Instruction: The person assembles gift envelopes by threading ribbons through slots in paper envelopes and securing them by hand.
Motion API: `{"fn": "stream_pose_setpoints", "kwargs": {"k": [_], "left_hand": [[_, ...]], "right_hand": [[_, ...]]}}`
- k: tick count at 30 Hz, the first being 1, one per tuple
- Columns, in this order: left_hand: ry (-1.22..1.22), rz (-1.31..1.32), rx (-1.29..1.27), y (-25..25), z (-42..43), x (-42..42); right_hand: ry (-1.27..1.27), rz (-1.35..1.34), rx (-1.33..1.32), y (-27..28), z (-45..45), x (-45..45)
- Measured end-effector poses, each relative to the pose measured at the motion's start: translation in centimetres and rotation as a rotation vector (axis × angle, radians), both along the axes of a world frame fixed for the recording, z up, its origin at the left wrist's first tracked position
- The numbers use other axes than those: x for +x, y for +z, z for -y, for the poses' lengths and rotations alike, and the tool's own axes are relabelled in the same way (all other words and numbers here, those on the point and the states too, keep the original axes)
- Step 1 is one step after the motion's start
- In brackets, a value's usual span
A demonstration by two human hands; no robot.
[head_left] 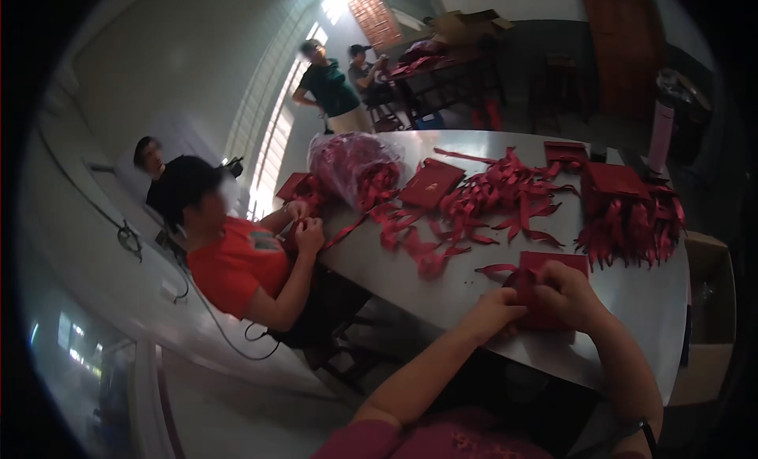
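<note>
A flat red piece (554, 260) lies near the front edge of the metal table, under both of my hands. My left hand (497, 310) is at its left side, fingers bent together; what they pinch is too small to make out. Over its upper part is my right hand (567, 289), its fingers closed on a dark red ribbon (527, 280). One ribbon end (497, 269) sticks out to the left on the table. Beyond my hands lies a loose heap of red ribbons (505, 192), with a red box (432, 183) at its left.
A plastic bag of red ribbons (355, 163) and a stack of red pieces with hanging ribbons (628, 214) stand on the table (410, 289). A co-worker in orange (245, 261) sits at the left. A pink bottle (662, 135) and cardboard box (711, 301) are at the right.
</note>
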State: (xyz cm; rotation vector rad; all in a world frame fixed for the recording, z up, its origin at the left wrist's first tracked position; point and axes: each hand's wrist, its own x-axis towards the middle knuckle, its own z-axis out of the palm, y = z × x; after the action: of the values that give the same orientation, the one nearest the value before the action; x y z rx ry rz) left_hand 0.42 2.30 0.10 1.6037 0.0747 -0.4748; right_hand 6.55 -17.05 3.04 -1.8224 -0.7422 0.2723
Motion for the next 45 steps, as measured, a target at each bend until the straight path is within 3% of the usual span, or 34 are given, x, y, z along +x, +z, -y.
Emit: {"fn": "stream_pose_setpoints", "kwargs": {"k": [3,6,7,15,24,27,31,35,37,45], "left_hand": [[0.073,0.034,0.112,0.8,-0.6,1.4],[0.155,0.079,-0.020,-0.1,-1.8,2.1],[0.175,0.062,-0.032,0.1,-1.8,1.8],[0.213,0.055,-0.191,0.7,-3.5,1.0],[0.058,0.165,-0.111,1.3,-2.2,-0.4],[-0.135,0.157,-0.072,2.6,0.3,-0.5],[-0.119,0.059,-0.037,2.7,4.2,0.2],[0.050,-0.003,-0.275,2.0,3.5,0.7],[0.054,0.093,-0.314,1.7,2.7,0.9],[0.172,-0.016,-0.344,3.1,1.6,-0.2]], "right_hand": [[0.006,-0.031,0.078,3.2,-3.7,3.8],[-0.079,-0.020,0.143,4.9,-7.4,8.5],[-0.072,-0.245,0.262,5.3,-8.8,9.4],[-0.161,-0.166,0.236,4.0,-15.4,12.1],[-0.211,-0.193,0.322,4.5,-6.1,8.3],[-0.428,-0.221,0.481,5.2,0.0,5.8],[-0.459,-0.249,0.726,5.6,5.4,2.9],[-0.454,-0.281,0.586,6.0,7.9,-0.6],[-0.414,-0.256,0.531,5.9,7.6,-1.7],[-0.281,-0.064,0.271,2.6,3.9,-1.6]]}}
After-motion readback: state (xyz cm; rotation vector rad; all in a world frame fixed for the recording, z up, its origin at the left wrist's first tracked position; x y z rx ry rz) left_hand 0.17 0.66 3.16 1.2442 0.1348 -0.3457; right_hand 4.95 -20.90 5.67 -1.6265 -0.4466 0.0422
